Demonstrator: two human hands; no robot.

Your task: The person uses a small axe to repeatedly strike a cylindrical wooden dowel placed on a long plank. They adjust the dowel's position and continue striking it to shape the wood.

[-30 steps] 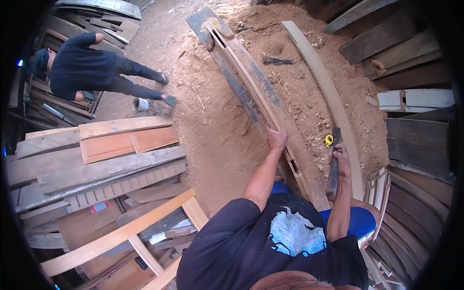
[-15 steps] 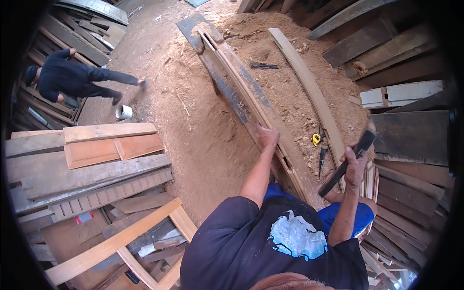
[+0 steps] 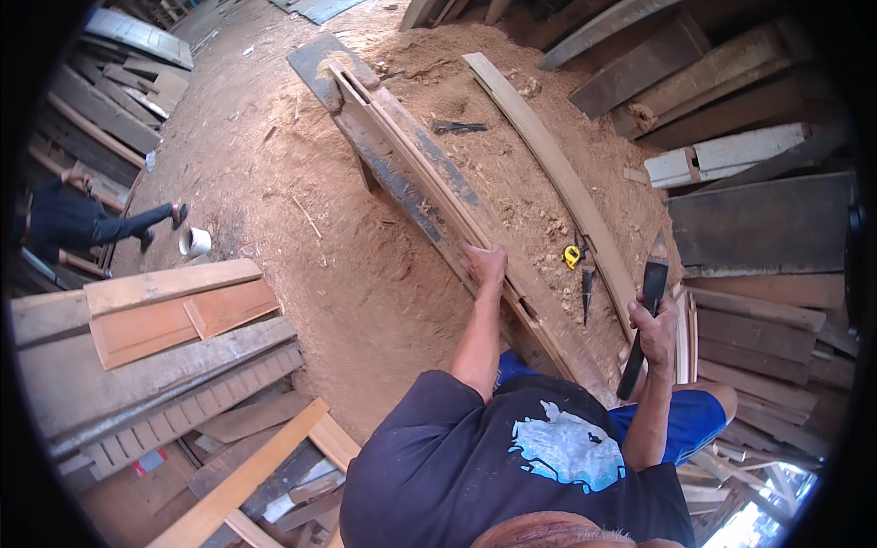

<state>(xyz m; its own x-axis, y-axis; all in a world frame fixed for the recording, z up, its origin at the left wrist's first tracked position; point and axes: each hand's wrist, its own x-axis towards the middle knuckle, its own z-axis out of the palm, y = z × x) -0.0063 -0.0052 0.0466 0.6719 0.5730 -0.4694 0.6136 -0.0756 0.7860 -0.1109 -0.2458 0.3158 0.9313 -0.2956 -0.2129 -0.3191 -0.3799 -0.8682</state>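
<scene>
A long slotted wooden rail (image 3: 429, 173) lies lengthwise along a narrow, paint-worn bench (image 3: 402, 187). My left hand (image 3: 484, 265) grips the rail's near half, fingers wrapped over it, short of a cut slot at its near end. To the right, my right hand (image 3: 654, 334) is closed round the middle of a dark bar-shaped tool (image 3: 652, 285), held almost upright, apart from the rail; its exact kind is unclear. Between my hands, on the sawdust, lie a yellow tape measure (image 3: 572, 257) and a dark chisel-like tool (image 3: 587, 294).
Right of the bench lies a long pale board (image 3: 539, 137). Another dark tool (image 3: 459, 127) rests in the shavings. Stacked planks (image 3: 758, 228) line the right; panels and boards (image 3: 183, 320) fill the left. A person (image 3: 82, 219) walks at far left near a white bucket (image 3: 195, 242).
The dark tool has swung from a slant to nearly upright in my right hand. My left hand stays on the rail. The view has shifted, and the person has moved toward the left edge.
</scene>
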